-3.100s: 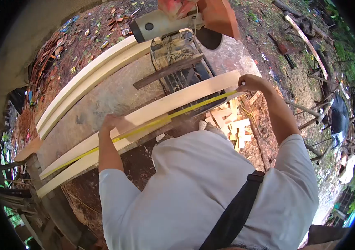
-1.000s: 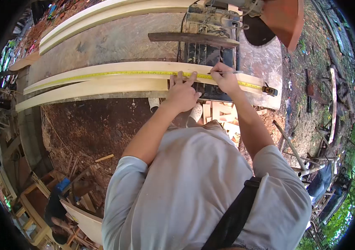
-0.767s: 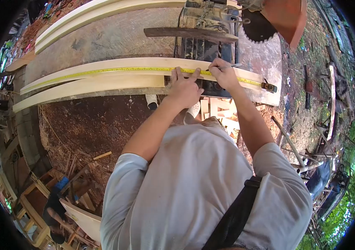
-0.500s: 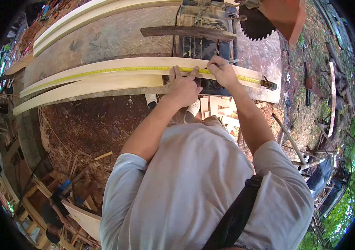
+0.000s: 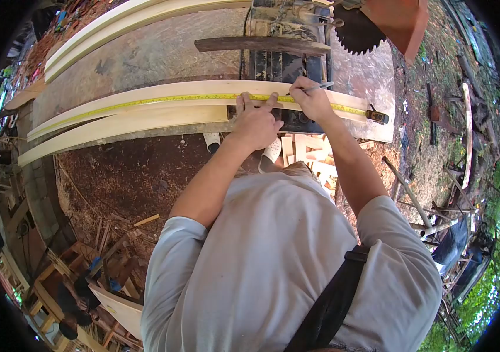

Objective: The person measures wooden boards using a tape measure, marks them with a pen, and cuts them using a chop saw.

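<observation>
A long pale board (image 5: 203,90) lies across the workbench with a yellow tape measure (image 5: 162,102) stretched along it. The tape's dark case (image 5: 378,115) rests at the right end. My left hand (image 5: 255,123) lies on the board with fingers spread, pressing the tape down. Just to its right, my right hand (image 5: 313,104) grips a slim grey pen or marker (image 5: 325,85), its tip down near the tape's upper edge. A second, shorter pale board (image 5: 144,122) lies along the near side, left of my left hand.
A toothed circular saw blade (image 5: 356,35) with an orange guard (image 5: 399,26) hangs at the back right. A dark wooden strip (image 5: 262,44) crosses the saw base. More boards (image 5: 127,22) lie at the back left. Offcuts (image 5: 308,149) lie by my feet. Another person (image 5: 74,302) is at lower left.
Both hands keep nearly the same place on the tape and board. The whole view has shifted very slightly. The person at lower left has moved a little.
</observation>
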{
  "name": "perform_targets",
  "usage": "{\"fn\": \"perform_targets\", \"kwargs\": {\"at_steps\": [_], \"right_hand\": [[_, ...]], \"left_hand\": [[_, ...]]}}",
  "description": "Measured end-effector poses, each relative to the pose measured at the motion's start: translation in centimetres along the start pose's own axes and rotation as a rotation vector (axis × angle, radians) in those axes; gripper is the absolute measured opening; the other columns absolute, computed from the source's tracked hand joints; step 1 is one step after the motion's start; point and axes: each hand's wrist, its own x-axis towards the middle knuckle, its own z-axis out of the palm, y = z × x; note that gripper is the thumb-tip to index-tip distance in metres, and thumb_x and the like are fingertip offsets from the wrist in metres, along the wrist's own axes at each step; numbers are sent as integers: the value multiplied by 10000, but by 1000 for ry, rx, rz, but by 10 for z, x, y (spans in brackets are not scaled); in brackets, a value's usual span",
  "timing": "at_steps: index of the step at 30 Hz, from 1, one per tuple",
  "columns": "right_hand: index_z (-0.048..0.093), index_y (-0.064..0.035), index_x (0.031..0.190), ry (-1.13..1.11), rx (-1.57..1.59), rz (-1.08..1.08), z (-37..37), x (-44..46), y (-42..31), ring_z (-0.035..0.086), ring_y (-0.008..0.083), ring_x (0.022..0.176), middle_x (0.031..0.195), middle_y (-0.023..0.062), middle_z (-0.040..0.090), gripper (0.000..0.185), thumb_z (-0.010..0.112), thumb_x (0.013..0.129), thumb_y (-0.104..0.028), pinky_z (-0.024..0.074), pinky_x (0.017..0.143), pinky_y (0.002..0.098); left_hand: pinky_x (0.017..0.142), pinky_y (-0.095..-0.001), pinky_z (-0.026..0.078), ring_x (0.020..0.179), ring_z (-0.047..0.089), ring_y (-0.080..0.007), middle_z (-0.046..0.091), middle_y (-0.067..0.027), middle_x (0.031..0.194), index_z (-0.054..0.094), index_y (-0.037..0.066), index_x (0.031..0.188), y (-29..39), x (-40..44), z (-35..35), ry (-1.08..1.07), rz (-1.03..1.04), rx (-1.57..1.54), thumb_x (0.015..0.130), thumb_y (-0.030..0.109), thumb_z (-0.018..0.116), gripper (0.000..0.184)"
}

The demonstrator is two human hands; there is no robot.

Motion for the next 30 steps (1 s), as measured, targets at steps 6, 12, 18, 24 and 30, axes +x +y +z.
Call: {"fn": "perform_targets", "kwargs": {"at_steps": [6,12,18,24,30], "right_hand": [[612,15,826,8,-12,2,1,-1,1,610,225,699,741,136,629,121,596,847,-103,475,647,360],[611,12,818,31,5,-6,2,-1,-1,604,234,692,735,139,623,115,585,847,-96,473,646,356],[606,7,817,28,19,-11,1,0,-1,598,230,706,749,139,612,108,576,852,-90,469,652,355],[599,8,810,22,-22,42,0,0,-6,594,219,711,756,134,615,115,578,856,-95,467,656,350],[600,1,825,-67,-37,1,-2,1,-5,588,219,685,730,139,607,113,584,863,-104,465,629,356]], "left_hand": [[1154,-667,126,1354,252,-628,304,-84,1595,751,35,1068,4,0,-9,-119,-55,-15,971,400,518,444],[1117,-705,188,1303,301,-662,293,-72,1601,760,3,949,-1,-1,3,-31,-21,8,982,408,480,494],[1129,-696,172,1324,282,-650,281,-69,1605,756,-1,974,2,-2,-2,-58,-42,2,987,409,472,499],[1138,-686,165,1337,272,-640,268,-66,1611,747,-5,1013,1,-1,5,9,-58,-20,987,419,473,506],[1138,-683,166,1341,270,-637,275,-75,1608,746,2,1031,1,-1,7,30,-53,-25,987,420,471,502]]}}
